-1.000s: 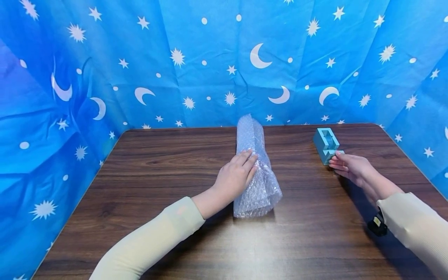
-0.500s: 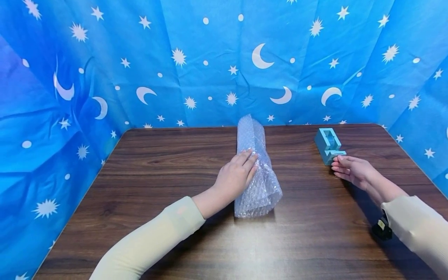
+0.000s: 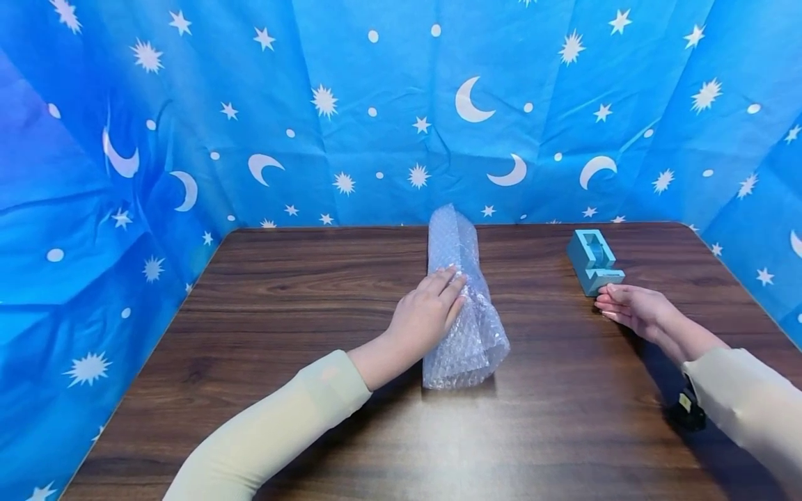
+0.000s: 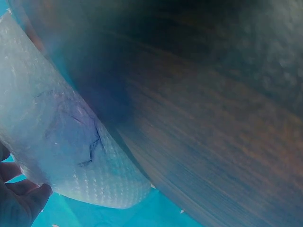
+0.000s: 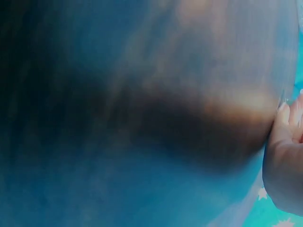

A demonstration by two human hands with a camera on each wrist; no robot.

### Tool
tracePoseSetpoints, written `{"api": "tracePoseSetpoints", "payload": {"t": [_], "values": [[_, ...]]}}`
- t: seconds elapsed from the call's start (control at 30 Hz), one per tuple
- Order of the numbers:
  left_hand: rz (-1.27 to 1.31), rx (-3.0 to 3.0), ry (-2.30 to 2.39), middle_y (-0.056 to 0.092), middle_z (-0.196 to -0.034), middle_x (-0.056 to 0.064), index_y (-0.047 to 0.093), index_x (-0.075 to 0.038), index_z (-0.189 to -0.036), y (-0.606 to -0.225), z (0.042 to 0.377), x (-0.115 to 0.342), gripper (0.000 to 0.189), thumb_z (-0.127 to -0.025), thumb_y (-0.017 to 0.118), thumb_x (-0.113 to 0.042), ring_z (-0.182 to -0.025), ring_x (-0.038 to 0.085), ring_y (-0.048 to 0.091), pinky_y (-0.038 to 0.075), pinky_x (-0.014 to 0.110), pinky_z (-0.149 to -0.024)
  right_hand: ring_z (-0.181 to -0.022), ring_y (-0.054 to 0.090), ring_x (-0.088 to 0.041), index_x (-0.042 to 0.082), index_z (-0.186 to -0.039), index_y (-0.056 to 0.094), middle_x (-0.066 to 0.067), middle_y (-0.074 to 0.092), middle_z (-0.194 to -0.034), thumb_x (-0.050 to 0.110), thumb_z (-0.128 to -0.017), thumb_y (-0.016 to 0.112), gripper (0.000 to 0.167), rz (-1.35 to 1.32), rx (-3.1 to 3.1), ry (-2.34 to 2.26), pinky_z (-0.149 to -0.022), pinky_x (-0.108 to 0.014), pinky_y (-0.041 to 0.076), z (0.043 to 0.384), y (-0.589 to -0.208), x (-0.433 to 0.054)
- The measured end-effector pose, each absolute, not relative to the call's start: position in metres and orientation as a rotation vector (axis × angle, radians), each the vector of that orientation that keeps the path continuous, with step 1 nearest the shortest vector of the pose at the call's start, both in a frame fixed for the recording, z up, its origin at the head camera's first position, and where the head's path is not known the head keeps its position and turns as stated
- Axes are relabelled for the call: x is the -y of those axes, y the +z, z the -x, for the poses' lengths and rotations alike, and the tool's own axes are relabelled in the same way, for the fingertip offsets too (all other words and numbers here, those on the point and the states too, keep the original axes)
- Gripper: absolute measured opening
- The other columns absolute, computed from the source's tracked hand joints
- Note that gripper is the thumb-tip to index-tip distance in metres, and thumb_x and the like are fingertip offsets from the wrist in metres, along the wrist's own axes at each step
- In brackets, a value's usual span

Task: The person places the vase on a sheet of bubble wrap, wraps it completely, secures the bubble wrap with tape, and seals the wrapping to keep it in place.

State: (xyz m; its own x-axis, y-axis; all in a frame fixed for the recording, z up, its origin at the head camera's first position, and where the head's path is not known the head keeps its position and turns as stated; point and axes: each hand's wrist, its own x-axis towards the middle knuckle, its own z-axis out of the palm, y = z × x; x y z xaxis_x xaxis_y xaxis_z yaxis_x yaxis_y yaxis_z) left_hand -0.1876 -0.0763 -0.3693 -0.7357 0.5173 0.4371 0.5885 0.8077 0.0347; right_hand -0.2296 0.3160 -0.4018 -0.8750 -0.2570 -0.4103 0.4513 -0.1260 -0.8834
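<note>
A roll of bubble wrap (image 3: 460, 334) lies lengthwise in the middle of the table, its lower end flared and loose. My left hand (image 3: 426, 313) rests on top of it, fingers laid over the upper layer. In the left wrist view the bubble wrap (image 4: 66, 127) fills the left side, with fingertips of the left hand (image 4: 21, 198) along its edge. A light-blue tape dispenser (image 3: 585, 261) stands near the back right. At its front cutting edge my right hand (image 3: 639, 313) pinches the tape between thumb and fingers; the clear strip hardly shows.
The dark wood-grain table (image 3: 301, 299) has its back edge against a blue curtain (image 3: 376, 83) with white moons and stars. A black wrist device (image 3: 686, 410) hangs under the right sleeve. The right wrist view is largely blurred.
My right hand has come slightly down and toward me from the top of the dispenser's cutting edge to its front. The left hand has stayed on the bubble wrap.
</note>
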Motion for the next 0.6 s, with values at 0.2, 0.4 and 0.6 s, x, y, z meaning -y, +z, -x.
{"api": "tracePoseSetpoints", "payload": {"t": [0.2, 0.4, 0.6], "values": [[0.827, 2.572, -0.213, 0.061, -0.147, 0.013, 0.062, -0.009, -0.140, -0.368, 0.187, 0.075, 0.039, -0.106, 0.055, -0.028, -0.134, 0.028, 0.061, 0.061, 0.039, -0.095, -0.080, 0.074, -0.002, 0.026, -0.087, 0.073, 0.009, 0.076, -0.083, 0.022, -0.108, 0.047, 0.034, -0.133, -1.899, -1.971, -0.075, -0.017, 0.061, 0.224, -0.397, -0.313], [0.832, 2.547, -0.211, 0.062, -0.146, 0.013, 0.063, -0.008, -0.139, -0.368, 0.187, 0.076, 0.039, -0.106, 0.056, -0.027, -0.133, 0.029, 0.062, 0.061, 0.039, -0.094, -0.080, 0.073, 0.000, 0.027, -0.096, 0.076, 0.012, 0.076, -0.087, 0.021, -0.106, 0.054, 0.025, 0.090, -2.105, -2.143, -0.072, -0.017, 0.061, 0.215, -0.387, -0.304], [0.837, 2.563, -0.229, 0.062, -0.146, 0.014, 0.063, -0.008, -0.139, -0.369, 0.187, 0.077, 0.039, -0.106, 0.056, -0.026, -0.132, 0.030, 0.062, 0.061, 0.040, -0.094, -0.088, 0.069, 0.004, 0.035, -0.106, 0.072, 0.022, 0.070, -0.098, 0.023, -0.106, 0.054, 0.022, 0.159, -2.238, -2.017, -0.073, -0.016, 0.060, 0.219, -0.373, -0.296]]}}
